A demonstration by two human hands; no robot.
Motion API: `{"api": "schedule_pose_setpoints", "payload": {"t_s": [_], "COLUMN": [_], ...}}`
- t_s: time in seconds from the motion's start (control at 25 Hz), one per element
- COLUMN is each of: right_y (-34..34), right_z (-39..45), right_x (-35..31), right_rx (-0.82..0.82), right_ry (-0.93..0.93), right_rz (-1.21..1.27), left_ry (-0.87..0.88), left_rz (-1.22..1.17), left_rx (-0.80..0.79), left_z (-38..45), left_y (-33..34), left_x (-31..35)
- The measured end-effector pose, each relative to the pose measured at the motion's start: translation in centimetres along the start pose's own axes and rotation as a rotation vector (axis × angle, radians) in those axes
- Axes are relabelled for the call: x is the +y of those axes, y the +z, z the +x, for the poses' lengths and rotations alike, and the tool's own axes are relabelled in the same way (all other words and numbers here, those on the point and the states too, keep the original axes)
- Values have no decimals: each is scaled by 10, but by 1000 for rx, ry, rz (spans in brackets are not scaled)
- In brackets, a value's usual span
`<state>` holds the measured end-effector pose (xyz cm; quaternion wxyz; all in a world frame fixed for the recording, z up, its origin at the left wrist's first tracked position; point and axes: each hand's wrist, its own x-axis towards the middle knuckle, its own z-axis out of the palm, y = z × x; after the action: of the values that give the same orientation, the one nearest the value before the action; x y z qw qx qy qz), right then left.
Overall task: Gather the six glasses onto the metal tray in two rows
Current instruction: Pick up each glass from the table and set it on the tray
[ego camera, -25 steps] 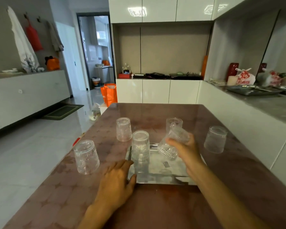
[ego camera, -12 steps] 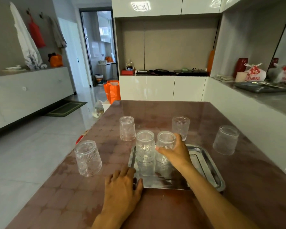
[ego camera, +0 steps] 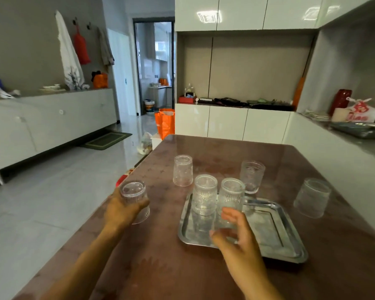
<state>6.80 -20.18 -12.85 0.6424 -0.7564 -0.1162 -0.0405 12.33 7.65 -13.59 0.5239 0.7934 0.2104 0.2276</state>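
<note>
A metal tray (ego camera: 275,230) lies on the brown table (ego camera: 204,273). Two upturned ribbed glasses, one on the left (ego camera: 204,194) and one on the right (ego camera: 232,194), stand side by side at its far left edge. My right hand (ego camera: 236,232) hovers open just in front of the right one, apart from it. My left hand (ego camera: 123,210) is closed around a third upturned glass (ego camera: 134,192) near the table's left edge. Three more glasses stand on the table: an upturned one beyond the tray on the left (ego camera: 183,173), an upright one beyond it (ego camera: 252,176), and an upturned one at the right (ego camera: 312,198).
The table's left edge drops to a tiled floor. A white counter wall (ego camera: 333,161) runs along the table's right side. An orange bag (ego camera: 165,124) stands on the floor beyond the table's far corner.
My right hand has set the second glass on the tray, let go and drawn back. My left hand has left the tray's edge, gone left and closed on the glass there.
</note>
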Motion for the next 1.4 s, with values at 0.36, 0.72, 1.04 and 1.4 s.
{"api": "schedule_pose_setpoints", "payload": {"t_s": [0.36,0.72,1.04,1.4], "right_y": [9,-92,-99,-92], "right_z": [-31,30,110,117], "right_x": [-8,33,49,70], "right_rx": [70,517,482,426], "right_ry": [-223,-125,-56,-62], "right_rz": [143,272,-391,-481], "left_ry": [950,945,432,410], "left_rz": [337,461,490,435], "left_rx": [-49,-397,-175,-219], "left_z": [-109,-109,-70,-65], "left_y": [50,114,116,119], "left_x": [84,49,-4,-9]}}
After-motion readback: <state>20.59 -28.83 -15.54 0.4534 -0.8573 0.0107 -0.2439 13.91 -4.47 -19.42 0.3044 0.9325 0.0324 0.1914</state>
